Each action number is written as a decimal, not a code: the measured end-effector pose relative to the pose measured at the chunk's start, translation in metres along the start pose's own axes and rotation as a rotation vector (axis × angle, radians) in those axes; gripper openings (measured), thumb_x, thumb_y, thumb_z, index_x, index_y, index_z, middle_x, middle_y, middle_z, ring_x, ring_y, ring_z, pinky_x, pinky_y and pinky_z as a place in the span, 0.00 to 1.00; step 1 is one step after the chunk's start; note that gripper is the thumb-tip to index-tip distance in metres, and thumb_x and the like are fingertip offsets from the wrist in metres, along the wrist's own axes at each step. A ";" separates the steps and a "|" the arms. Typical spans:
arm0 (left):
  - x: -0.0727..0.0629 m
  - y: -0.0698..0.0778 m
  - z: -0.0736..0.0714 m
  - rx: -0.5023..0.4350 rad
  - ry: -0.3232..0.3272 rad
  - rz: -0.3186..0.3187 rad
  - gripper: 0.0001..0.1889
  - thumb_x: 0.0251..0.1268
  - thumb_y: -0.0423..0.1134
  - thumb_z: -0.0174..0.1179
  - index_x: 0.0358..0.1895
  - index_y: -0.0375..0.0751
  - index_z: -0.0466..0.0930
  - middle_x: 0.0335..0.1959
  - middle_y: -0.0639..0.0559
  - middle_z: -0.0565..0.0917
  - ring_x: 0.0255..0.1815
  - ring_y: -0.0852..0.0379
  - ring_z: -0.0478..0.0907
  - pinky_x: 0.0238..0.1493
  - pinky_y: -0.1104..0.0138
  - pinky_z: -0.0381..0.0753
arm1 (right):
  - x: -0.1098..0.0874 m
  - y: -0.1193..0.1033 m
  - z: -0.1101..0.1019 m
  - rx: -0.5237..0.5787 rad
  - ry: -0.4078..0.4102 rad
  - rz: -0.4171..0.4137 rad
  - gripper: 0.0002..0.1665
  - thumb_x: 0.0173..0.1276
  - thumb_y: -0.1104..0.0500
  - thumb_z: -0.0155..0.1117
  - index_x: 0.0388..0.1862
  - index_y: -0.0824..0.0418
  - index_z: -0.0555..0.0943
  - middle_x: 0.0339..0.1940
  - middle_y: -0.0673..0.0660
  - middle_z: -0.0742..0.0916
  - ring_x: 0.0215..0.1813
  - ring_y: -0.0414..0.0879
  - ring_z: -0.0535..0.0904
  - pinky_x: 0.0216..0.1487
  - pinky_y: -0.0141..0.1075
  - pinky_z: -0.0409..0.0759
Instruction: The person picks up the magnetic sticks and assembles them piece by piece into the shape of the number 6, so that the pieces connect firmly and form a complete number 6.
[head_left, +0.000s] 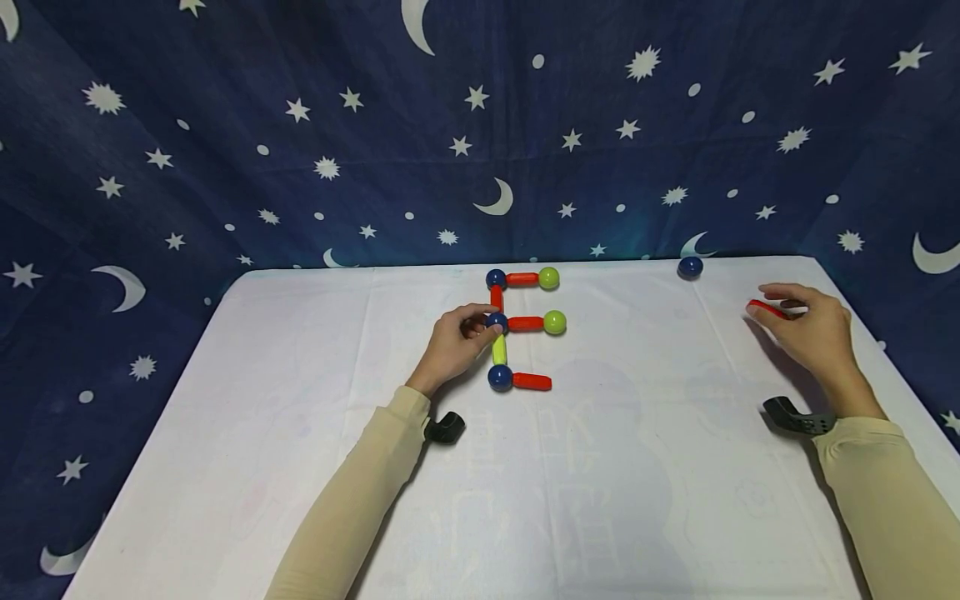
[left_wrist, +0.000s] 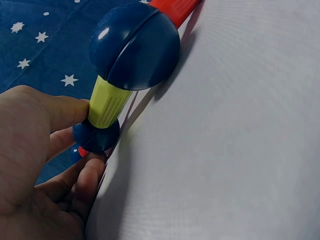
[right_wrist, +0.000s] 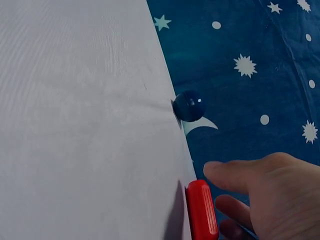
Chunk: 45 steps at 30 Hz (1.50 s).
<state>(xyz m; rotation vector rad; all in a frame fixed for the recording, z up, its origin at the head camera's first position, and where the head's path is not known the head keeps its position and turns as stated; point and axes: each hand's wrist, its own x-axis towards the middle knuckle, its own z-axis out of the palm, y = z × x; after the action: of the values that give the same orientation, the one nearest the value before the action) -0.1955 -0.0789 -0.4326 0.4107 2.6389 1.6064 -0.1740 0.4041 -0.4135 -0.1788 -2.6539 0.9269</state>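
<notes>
My left hand holds the middle blue ball of a joined figure of rods and balls lying on the table. Its thumb lies beside the end of the yellow-green rod, and other fingers reach round the ball's far side. The nearest blue ball carries a red rod with a bare end. Over at the right, my right hand is around a loose red rod, thumb and fingers spread. The right wrist view shows a gap between the thumb tip and that rod.
A single blue ball sits at the table's back edge, left of the right hand. Green balls cap the figure's two farther red arms. A dark starry cloth hangs behind the white table.
</notes>
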 end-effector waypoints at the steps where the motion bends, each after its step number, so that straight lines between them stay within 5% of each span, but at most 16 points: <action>1: 0.000 0.000 0.000 0.002 0.000 -0.001 0.17 0.69 0.35 0.66 0.59 0.39 0.83 0.43 0.45 0.81 0.39 0.53 0.76 0.42 0.68 0.77 | 0.000 0.001 0.000 -0.008 0.003 0.007 0.25 0.68 0.53 0.71 0.60 0.65 0.82 0.37 0.22 0.71 0.38 0.21 0.67 0.37 0.22 0.64; 4: 0.000 0.000 0.000 0.003 0.001 -0.002 0.17 0.69 0.35 0.66 0.59 0.39 0.83 0.42 0.45 0.81 0.39 0.52 0.76 0.42 0.67 0.77 | 0.000 0.003 0.001 -0.029 0.003 0.036 0.24 0.69 0.54 0.70 0.59 0.65 0.83 0.39 0.33 0.80 0.37 0.23 0.66 0.37 0.26 0.65; 7: 0.000 -0.001 0.000 0.003 0.001 0.000 0.17 0.69 0.35 0.66 0.59 0.39 0.83 0.42 0.45 0.81 0.38 0.52 0.75 0.42 0.67 0.76 | 0.000 0.006 0.003 -0.050 -0.014 0.059 0.23 0.70 0.55 0.68 0.59 0.67 0.83 0.47 0.57 0.87 0.39 0.28 0.68 0.37 0.29 0.66; 9: 0.000 -0.001 0.000 0.002 0.002 0.002 0.16 0.69 0.35 0.66 0.59 0.39 0.83 0.42 0.45 0.81 0.38 0.53 0.75 0.42 0.67 0.76 | 0.000 0.007 0.004 -0.069 -0.027 0.070 0.22 0.71 0.56 0.67 0.59 0.67 0.82 0.54 0.73 0.84 0.41 0.34 0.71 0.37 0.29 0.66; 13: 0.000 -0.002 0.000 0.003 0.001 0.009 0.16 0.70 0.35 0.66 0.59 0.38 0.83 0.41 0.45 0.81 0.38 0.53 0.75 0.41 0.68 0.76 | 0.000 0.009 0.006 -0.088 -0.029 0.061 0.19 0.71 0.60 0.67 0.57 0.68 0.83 0.54 0.74 0.84 0.43 0.42 0.74 0.37 0.24 0.64; 20: 0.000 -0.002 0.000 0.004 0.004 0.016 0.16 0.70 0.35 0.66 0.58 0.38 0.83 0.42 0.44 0.81 0.38 0.53 0.76 0.42 0.68 0.76 | -0.001 0.008 0.006 -0.088 -0.024 0.034 0.19 0.71 0.61 0.66 0.58 0.67 0.83 0.53 0.73 0.84 0.36 0.26 0.67 0.37 0.25 0.65; 27: 0.000 -0.001 0.000 -0.001 0.005 0.020 0.16 0.69 0.35 0.66 0.58 0.38 0.83 0.43 0.44 0.82 0.38 0.53 0.76 0.42 0.67 0.77 | -0.002 0.001 0.007 -0.065 -0.025 0.046 0.23 0.75 0.54 0.62 0.63 0.63 0.81 0.54 0.70 0.84 0.40 0.31 0.70 0.39 0.26 0.65; 32: 0.000 -0.001 0.000 0.003 0.004 0.016 0.16 0.69 0.35 0.66 0.58 0.38 0.83 0.43 0.44 0.82 0.39 0.52 0.76 0.42 0.68 0.77 | -0.003 -0.008 0.007 -0.020 -0.024 -0.002 0.23 0.75 0.54 0.62 0.63 0.63 0.82 0.53 0.71 0.85 0.37 0.20 0.66 0.39 0.22 0.65; 39: 0.000 -0.001 -0.001 0.004 0.000 0.004 0.16 0.70 0.35 0.66 0.59 0.39 0.83 0.44 0.44 0.82 0.39 0.52 0.76 0.42 0.68 0.77 | -0.005 -0.026 0.009 0.034 -0.023 -0.093 0.20 0.72 0.57 0.67 0.59 0.63 0.84 0.42 0.50 0.88 0.35 0.16 0.69 0.36 0.17 0.66; 45: 0.000 -0.001 0.000 0.003 0.002 0.010 0.16 0.70 0.35 0.66 0.59 0.38 0.83 0.44 0.44 0.82 0.39 0.53 0.76 0.42 0.68 0.77 | -0.006 -0.037 0.014 0.082 -0.056 -0.138 0.20 0.72 0.60 0.67 0.60 0.65 0.83 0.49 0.71 0.87 0.35 0.15 0.70 0.36 0.14 0.67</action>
<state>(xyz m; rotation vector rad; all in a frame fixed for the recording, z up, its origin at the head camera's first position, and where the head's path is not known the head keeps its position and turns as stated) -0.1961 -0.0790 -0.4333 0.4232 2.6449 1.6067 -0.1735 0.3658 -0.4028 0.0495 -2.6335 1.0063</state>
